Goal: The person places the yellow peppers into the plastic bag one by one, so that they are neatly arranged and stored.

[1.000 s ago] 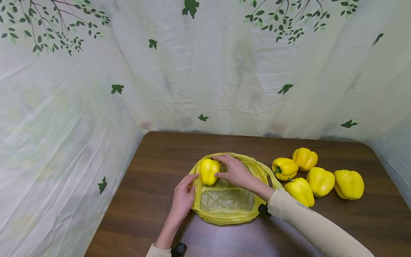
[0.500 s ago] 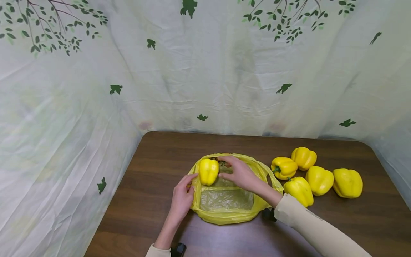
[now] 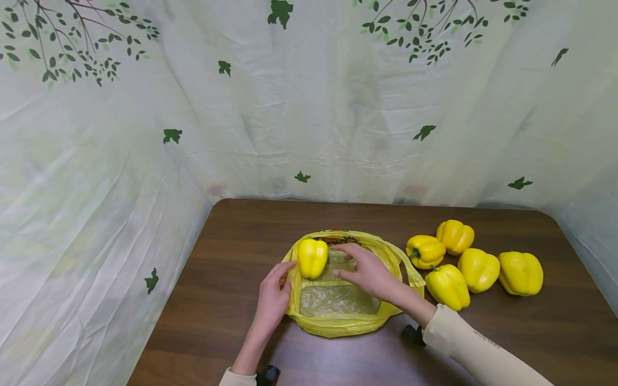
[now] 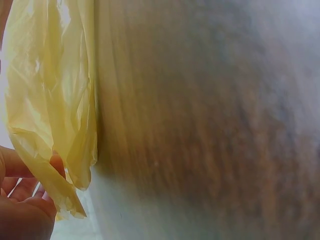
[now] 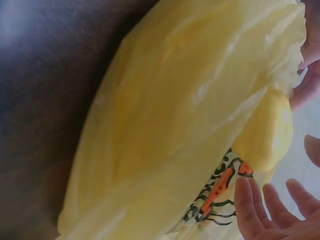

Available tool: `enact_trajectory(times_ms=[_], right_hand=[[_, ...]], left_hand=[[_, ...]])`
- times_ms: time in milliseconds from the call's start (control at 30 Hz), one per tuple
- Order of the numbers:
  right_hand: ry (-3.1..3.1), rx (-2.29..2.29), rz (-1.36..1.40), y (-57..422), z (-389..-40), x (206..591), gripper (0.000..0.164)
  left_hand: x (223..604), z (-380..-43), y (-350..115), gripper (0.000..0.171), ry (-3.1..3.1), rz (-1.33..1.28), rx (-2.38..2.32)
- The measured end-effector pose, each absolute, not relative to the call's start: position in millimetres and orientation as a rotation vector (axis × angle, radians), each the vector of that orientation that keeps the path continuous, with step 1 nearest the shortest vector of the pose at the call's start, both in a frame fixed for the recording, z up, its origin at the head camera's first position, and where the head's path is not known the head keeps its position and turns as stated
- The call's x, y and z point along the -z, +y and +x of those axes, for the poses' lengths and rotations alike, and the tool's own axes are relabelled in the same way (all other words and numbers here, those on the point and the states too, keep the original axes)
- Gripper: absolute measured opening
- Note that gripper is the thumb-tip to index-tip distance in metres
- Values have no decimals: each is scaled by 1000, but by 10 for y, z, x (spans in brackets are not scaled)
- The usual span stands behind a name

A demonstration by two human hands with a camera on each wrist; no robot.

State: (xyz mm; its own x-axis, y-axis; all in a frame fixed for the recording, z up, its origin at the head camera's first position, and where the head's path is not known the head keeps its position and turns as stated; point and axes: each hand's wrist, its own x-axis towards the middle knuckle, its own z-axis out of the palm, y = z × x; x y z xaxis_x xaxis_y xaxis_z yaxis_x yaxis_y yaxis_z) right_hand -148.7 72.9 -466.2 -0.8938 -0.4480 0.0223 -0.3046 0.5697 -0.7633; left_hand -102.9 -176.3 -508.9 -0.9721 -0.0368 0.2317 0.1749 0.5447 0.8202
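Note:
A yellow plastic bag lies spread open on the table. One yellow bell pepper stands inside it, against its left side; in the right wrist view this pepper shows past the bag's edge. My left hand holds the bag's left rim beside the pepper; in the left wrist view, fingers curl behind the folded plastic. Over the bag's opening hovers my right hand, fingers apart with nothing between them, a short gap to the right of the pepper.
Several more yellow bell peppers lie grouped on the brown wooden table, right of the bag. A bag handle reaches toward them. Leaf-printed cloth hangs behind the table and along its sides.
My right hand has let go of the bell pepper and drawn back to the right, widening the gap. The left hand has stayed at the bag's rim, and the pepper stands still.

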Motion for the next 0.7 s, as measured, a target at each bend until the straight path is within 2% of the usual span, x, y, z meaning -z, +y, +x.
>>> enact_trajectory(times_ms=[700], right_hand=[[2703,1344,-600,1054,-1250,4667,56]], left_hand=[[5117,-1026,-1776,48,-2567,-116,1400]])
